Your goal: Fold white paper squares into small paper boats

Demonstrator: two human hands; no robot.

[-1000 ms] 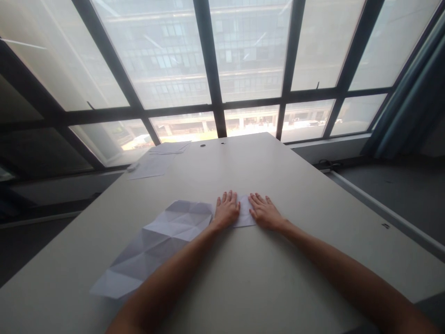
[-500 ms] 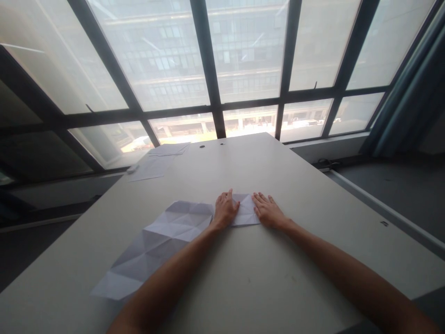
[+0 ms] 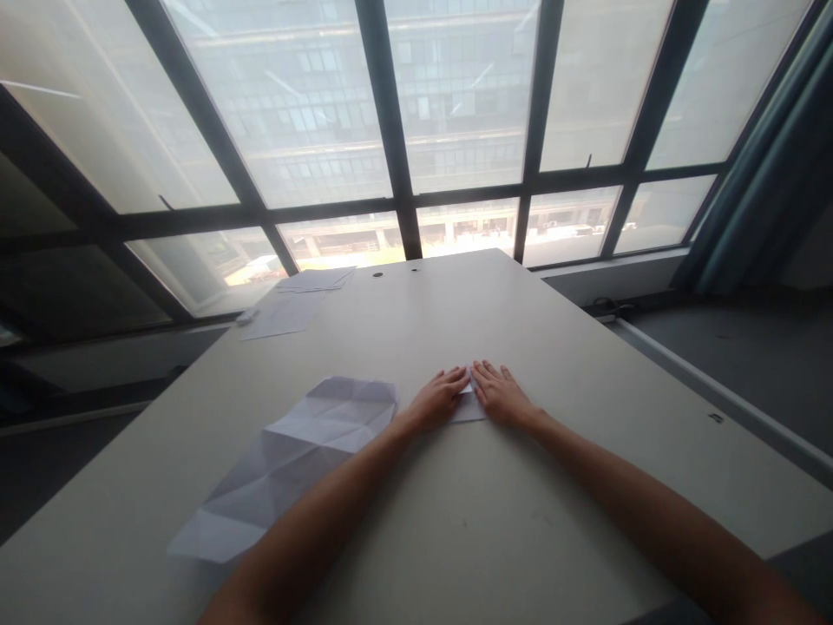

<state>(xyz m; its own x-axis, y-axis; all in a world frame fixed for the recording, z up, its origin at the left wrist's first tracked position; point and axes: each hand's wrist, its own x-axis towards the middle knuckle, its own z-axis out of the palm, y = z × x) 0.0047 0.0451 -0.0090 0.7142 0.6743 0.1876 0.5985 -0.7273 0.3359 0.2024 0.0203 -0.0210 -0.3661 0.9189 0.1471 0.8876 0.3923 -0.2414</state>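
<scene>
A small folded sheet of white paper (image 3: pixel 467 410) lies on the table between my two hands, mostly covered by them. My left hand (image 3: pixel 437 399) rests over its left part, fingers stretched out and pointing right. On its right edge lies my right hand (image 3: pixel 501 395), flat with the fingers extended. The fingertips of both hands nearly meet at the paper's upper middle. Left of my left forearm spreads a larger creased white sheet (image 3: pixel 286 464), partly hidden behind that arm.
The white table (image 3: pixel 521 503) runs toward tall windows. At its far left lie several sheets of paper (image 3: pixel 286 312) beside a small whitish object (image 3: pixel 247 317). Two dark spots mark the far end. A small dark mark (image 3: pixel 716 417) sits near the right edge.
My left hand has slid right across the small paper, bringing its fingertips close to my right hand. Less of the paper shows now. My right hand has stayed in place.
</scene>
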